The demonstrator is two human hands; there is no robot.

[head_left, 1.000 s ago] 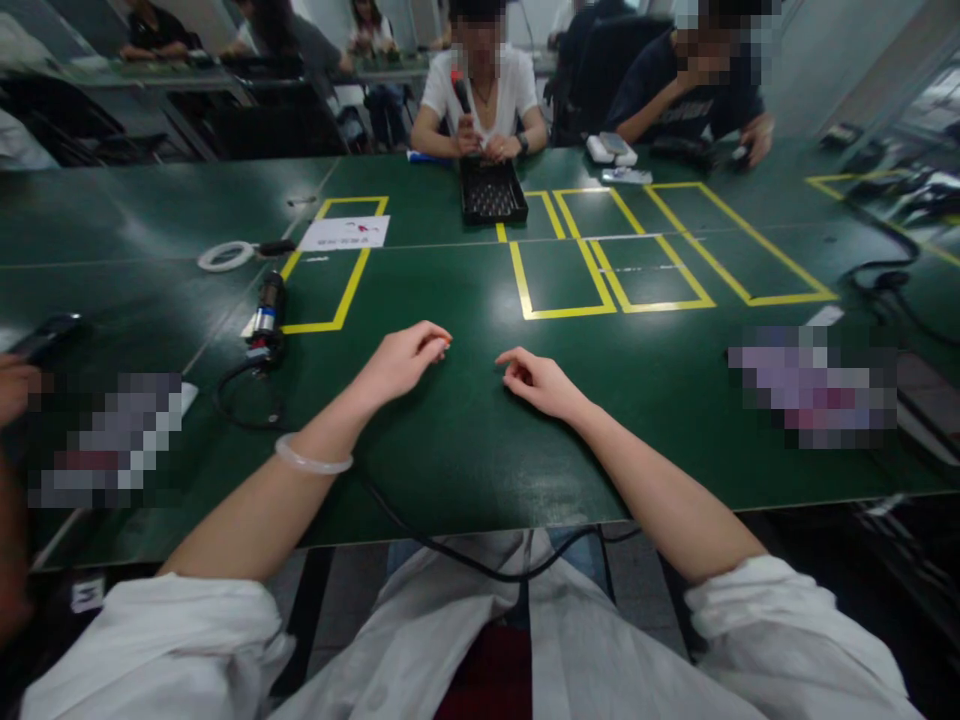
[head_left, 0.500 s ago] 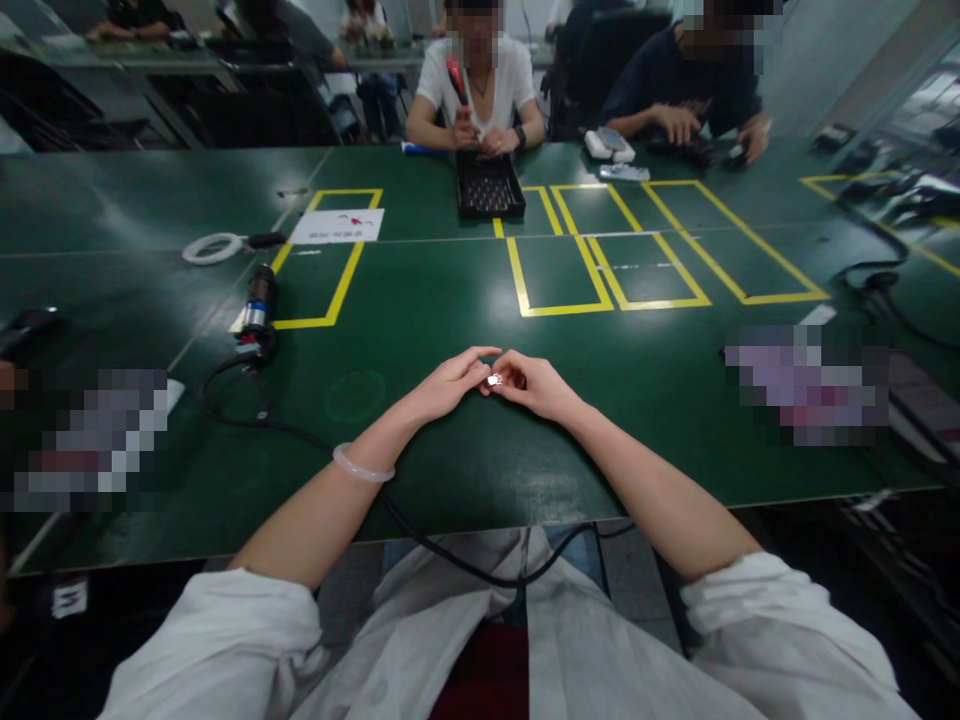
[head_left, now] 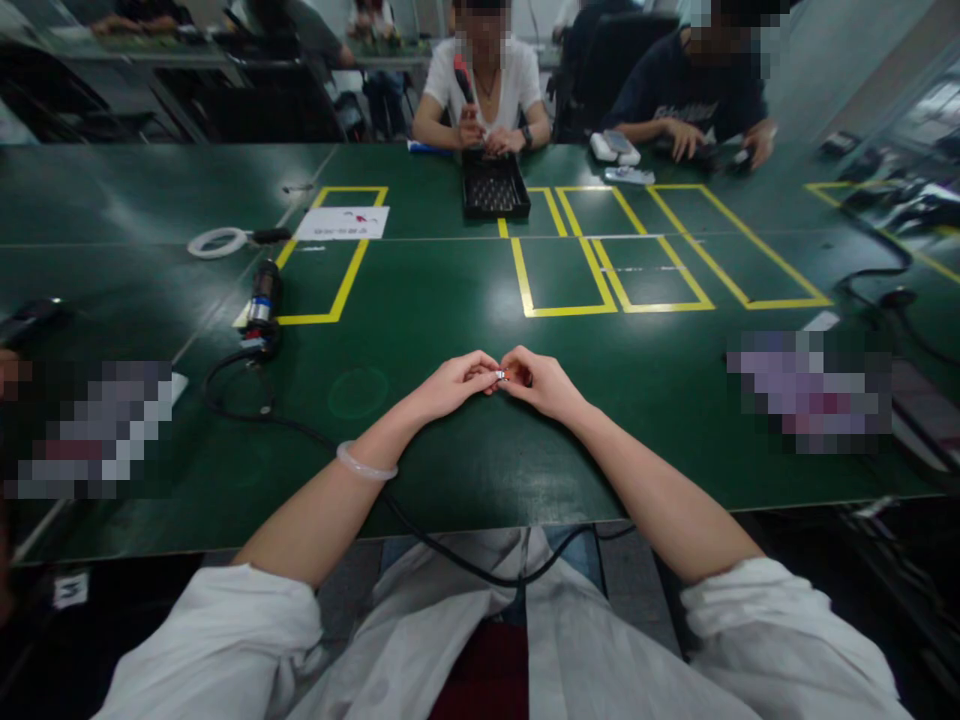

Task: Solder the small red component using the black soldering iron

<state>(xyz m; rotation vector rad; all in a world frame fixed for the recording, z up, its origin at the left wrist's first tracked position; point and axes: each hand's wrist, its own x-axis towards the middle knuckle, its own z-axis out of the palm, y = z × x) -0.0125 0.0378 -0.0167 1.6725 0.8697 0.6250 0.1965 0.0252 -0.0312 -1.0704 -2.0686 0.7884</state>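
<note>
My left hand (head_left: 450, 385) and my right hand (head_left: 541, 382) rest on the green table (head_left: 450, 300) with their fingertips meeting in the middle. Pinched between the fingers of both hands is a small shiny metal part (head_left: 501, 375); its shape is too small to make out. My left wrist wears a pale bangle (head_left: 365, 462). Both forearms lie on the table, sleeves rolled up.
An electric screwdriver (head_left: 262, 305) with a black cable (head_left: 247, 400) lies at the left. A black tray (head_left: 493, 188) stands in front of a person opposite. Yellow tape boxes (head_left: 600, 260) mark the table. A white ring (head_left: 217, 242) and a paper sheet (head_left: 343, 222) lie far left.
My hands were apart a second ago; they have come together at the table's middle and now pinch a small shiny part between their fingertips.
</note>
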